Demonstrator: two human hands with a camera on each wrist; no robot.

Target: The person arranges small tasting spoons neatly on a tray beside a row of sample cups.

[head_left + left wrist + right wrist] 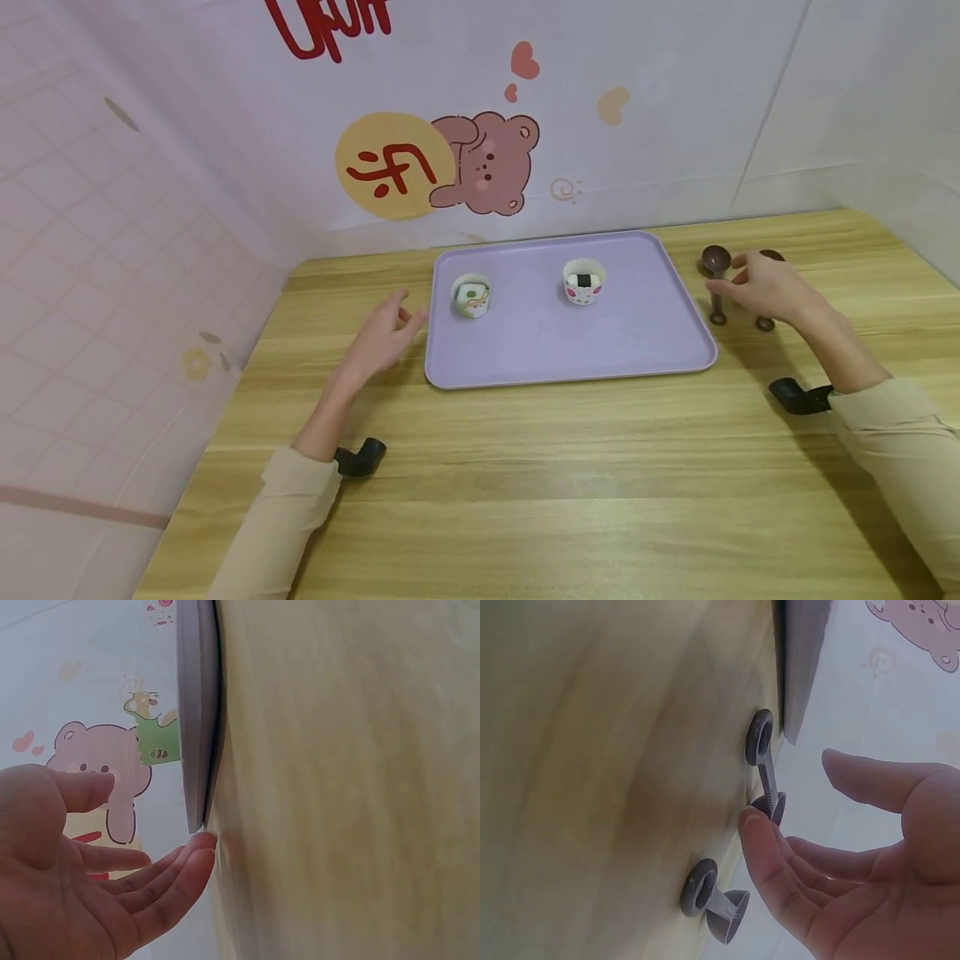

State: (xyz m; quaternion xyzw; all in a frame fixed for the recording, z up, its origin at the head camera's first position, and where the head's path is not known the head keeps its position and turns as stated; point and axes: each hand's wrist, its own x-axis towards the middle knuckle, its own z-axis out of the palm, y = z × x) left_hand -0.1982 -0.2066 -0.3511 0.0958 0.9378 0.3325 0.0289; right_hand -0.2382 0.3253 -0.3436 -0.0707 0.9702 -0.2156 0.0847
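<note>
A pale wall (682, 150) printed with a pink cartoon bear (495, 171) rises behind a wood-grained table (540, 483).

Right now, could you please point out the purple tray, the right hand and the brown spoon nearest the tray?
Purple tray (551, 332): head view, on its bare floor.
Right hand (771, 287): head view, on its back.
Brown spoon (716, 262) nearest the tray: head view, on its bowl.
</note>
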